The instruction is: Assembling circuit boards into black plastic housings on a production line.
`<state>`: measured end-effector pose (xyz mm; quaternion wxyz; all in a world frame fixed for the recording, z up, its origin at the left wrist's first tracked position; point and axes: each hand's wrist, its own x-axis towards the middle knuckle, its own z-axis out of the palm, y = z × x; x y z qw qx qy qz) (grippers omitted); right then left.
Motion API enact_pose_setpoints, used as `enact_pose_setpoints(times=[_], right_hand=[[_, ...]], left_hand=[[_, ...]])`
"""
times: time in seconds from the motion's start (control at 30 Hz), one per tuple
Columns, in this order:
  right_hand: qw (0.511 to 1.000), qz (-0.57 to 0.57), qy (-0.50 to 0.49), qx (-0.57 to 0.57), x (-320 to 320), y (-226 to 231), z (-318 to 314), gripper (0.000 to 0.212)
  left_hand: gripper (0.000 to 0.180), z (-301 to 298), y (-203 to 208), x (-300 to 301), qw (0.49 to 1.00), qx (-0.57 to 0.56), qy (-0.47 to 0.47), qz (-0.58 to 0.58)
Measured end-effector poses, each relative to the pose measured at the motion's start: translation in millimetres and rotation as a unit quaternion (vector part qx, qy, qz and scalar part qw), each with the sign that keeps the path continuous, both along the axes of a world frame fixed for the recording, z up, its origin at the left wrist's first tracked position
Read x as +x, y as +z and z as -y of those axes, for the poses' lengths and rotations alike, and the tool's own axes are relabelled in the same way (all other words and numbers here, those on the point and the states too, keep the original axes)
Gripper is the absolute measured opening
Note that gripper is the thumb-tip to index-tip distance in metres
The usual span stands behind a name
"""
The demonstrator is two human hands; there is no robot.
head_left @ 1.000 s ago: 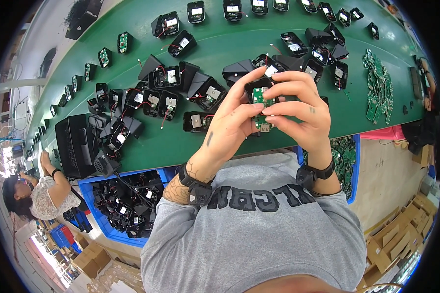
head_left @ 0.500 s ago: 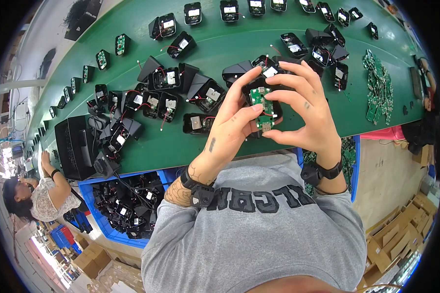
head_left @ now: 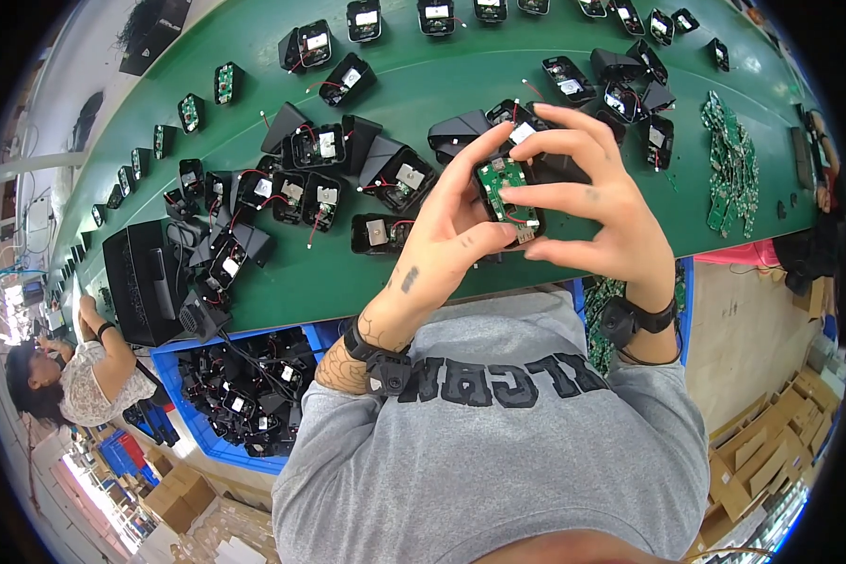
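Note:
Both hands meet around a small black plastic casing (head_left: pixel 541 218) above the front part of the bench. My left hand (head_left: pixel 449 246) grips it from the left, thumb over its lower end and fingers partly hidden behind. In the casing lies a green circuit board (head_left: pixel 506 179) with a red wire near its lower end. My right hand (head_left: pixel 616 211) curves round from the right; one fingertip presses on the board's middle, and the thumb touches near the lower end. Its upper fingers arch over the casing's far end.
Open black casings (head_left: pixel 318 146) with red wires crowd the green bench (head_left: pixel 348 291). Bare circuit boards are heaped (head_left: pixel 731 169) at right. Blue crates with black parts (head_left: pixel 244 395) and boards (head_left: pixel 603 305) stand below the front edge. A co-worker (head_left: pixel 94 376) is at far left.
The board has tilted and sits lower into the casing. My right fingers have spread and shifted right, one fingertip now on the board's middle. My left thumb has slid toward the lower end.

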<state>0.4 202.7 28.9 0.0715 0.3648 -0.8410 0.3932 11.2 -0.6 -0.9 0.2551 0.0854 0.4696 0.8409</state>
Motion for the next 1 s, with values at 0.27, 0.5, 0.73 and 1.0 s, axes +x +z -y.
enact_pose_setpoints(times=[0.27, 0.5, 0.73, 1.0], right_hand=[[0.817, 0.421, -0.107, -0.38, 20.5, -31.8, 29.3, 0.043], [0.824, 0.357, -0.116, -0.423, 24.9, -30.4, 35.1, 0.042], [0.863, 0.317, -0.087, -0.382, 16.5, -29.2, 27.9, 0.044], [0.963, -0.022, -0.187, -0.19, 12.5, -27.0, 16.8, 0.032]], left_hand=[[0.076, -2.1, 9.1, 2.3, 0.998, -0.003, -0.049, -0.045], [0.073, -1.5, 11.3, 4.6, 0.994, -0.037, -0.052, -0.093], [0.064, -4.1, 12.8, 3.0, 0.99, -0.048, -0.032, -0.132], [0.069, -9.4, 7.4, -5.9, 1.0, -0.002, 0.031, -0.005]])
